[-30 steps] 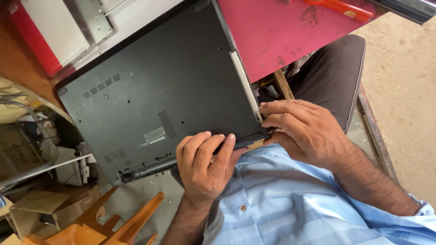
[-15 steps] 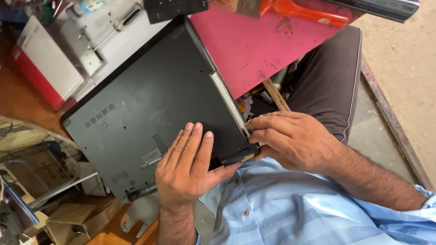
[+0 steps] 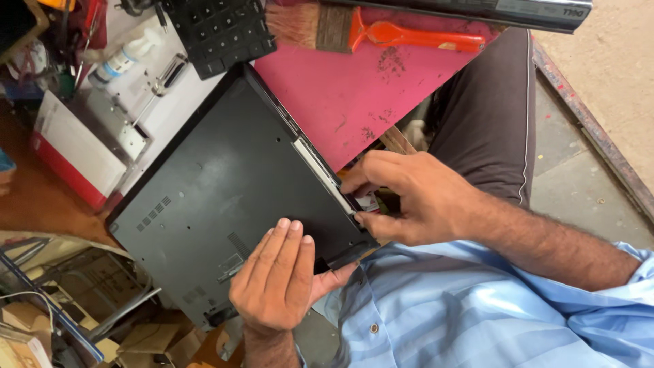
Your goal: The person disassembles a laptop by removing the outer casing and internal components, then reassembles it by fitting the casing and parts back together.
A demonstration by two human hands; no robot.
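Observation:
A black laptop (image 3: pixel 218 184) lies upside down on a pink table (image 3: pixel 347 88), its vented underside facing up and one corner over my lap. My left hand (image 3: pixel 279 279) rests flat on the base near that corner, fingers together, thumb hooked under the edge. My right hand (image 3: pixel 409 194) is at the laptop's side edge, where its fingertips pinch a pale silver strip (image 3: pixel 323 174) set into that edge.
A paint brush with an orange handle (image 3: pixel 381 31) and a long black bar (image 3: pixel 477 10) lie at the table's far side. A black keyboard piece (image 3: pixel 218 31), a white bottle (image 3: pixel 126 58) and a screwdriver (image 3: pixel 160 78) sit at the upper left. Cardboard and wire clutter fills the lower left.
The laptop has shifted away from me onto the table. My left hand has slid along the base towards the corner, and my right hand's fingers have moved onto the silver strip at the side.

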